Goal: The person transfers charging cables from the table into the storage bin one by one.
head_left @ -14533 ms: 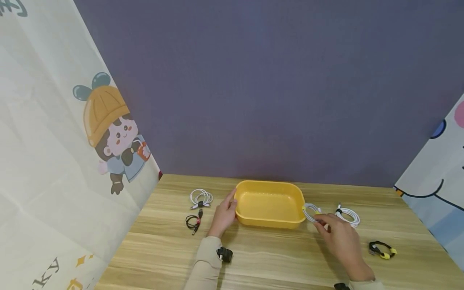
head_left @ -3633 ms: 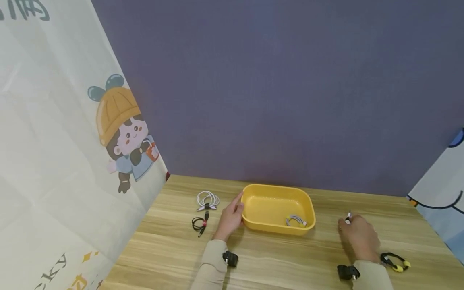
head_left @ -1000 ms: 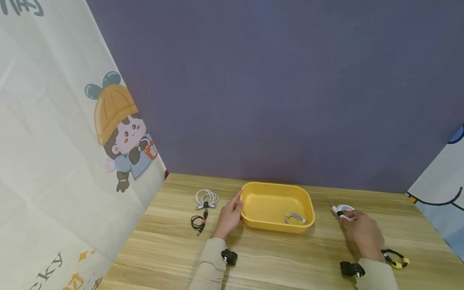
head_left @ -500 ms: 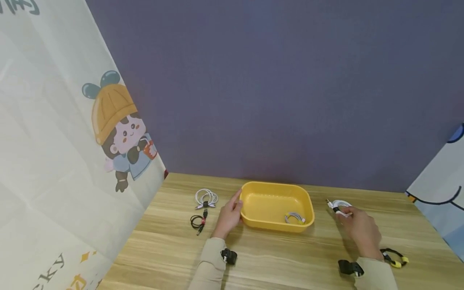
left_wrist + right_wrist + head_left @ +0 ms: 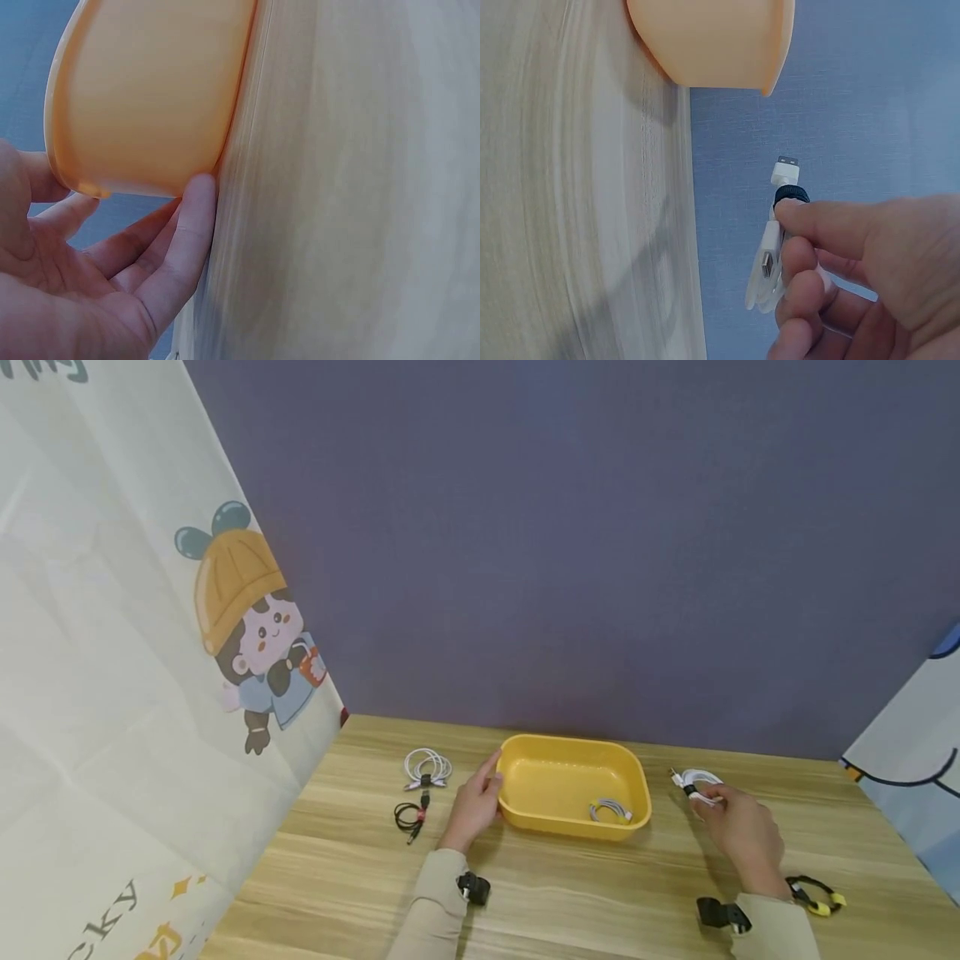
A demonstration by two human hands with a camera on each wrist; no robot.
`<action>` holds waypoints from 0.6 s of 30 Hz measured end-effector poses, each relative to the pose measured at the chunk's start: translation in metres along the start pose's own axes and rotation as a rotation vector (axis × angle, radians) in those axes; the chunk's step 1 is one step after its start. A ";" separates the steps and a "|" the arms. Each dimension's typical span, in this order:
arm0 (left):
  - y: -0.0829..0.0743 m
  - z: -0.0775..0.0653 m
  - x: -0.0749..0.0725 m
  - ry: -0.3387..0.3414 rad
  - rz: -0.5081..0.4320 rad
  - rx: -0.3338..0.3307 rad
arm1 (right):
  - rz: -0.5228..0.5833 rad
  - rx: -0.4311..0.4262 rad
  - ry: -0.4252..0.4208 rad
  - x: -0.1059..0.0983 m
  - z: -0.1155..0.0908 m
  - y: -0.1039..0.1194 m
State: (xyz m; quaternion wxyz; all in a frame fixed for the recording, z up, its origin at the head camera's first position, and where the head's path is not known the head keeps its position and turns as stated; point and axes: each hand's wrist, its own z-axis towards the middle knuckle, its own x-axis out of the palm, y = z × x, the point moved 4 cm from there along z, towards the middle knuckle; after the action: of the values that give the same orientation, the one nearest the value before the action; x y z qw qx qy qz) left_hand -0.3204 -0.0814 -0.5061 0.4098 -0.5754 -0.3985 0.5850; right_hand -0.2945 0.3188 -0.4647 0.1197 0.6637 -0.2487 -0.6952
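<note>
My right hand (image 5: pixel 742 831) pinches a coiled white USB cable (image 5: pixel 769 262) bound by a black strap (image 5: pixel 791 195). In the right wrist view thumb and fingers close on it beside the strap, and the cable hangs clear of the table with its metal plug (image 5: pixel 787 160) pointing out. At the left end of the yellow tray (image 5: pixel 566 829), my left hand (image 5: pixel 474 810) rests its fairly straight fingers (image 5: pixel 196 217) against the outer wall and rim. Inside the tray, near its front right corner, lies a small coiled grey-white cable (image 5: pixel 609 811) with yellow ties.
Left of the tray lie a coiled white cable (image 5: pixel 427 768) with a black strap and a black cable (image 5: pixel 410 814) with a red tie. A black cable (image 5: pixel 813 893) with yellow ties lies beside my right wrist. A dark partition (image 5: pixel 585 568) stands along the wooden table's (image 5: pixel 570 902) back edge.
Earlier, my right hand put the grey-white cable into the tray. It has since lifted the strapped white cable and drawn it leftward, nearer the tray. My left hand stays at the tray's end.
</note>
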 end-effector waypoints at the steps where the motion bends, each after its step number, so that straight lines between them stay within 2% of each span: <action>1: 0.000 0.000 0.000 0.001 -0.002 -0.001 | 0.002 -0.004 -0.006 0.000 0.000 0.001; 7: 0.003 0.000 0.000 0.014 -0.019 -0.002 | 0.005 -0.046 -0.049 -0.001 -0.004 0.006; 13: 0.004 0.000 0.001 0.018 -0.031 0.006 | 0.018 -0.131 -0.145 0.001 -0.010 0.016; 18: 0.005 -0.002 0.000 0.016 -0.033 0.006 | 0.051 -0.156 -0.215 0.004 -0.015 0.023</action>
State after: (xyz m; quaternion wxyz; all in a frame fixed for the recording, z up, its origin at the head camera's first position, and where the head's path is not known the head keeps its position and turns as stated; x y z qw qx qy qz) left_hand -0.3190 -0.0832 -0.5108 0.4240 -0.5722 -0.4029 0.5748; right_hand -0.2843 0.2945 -0.4570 0.1613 0.5677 -0.2221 -0.7761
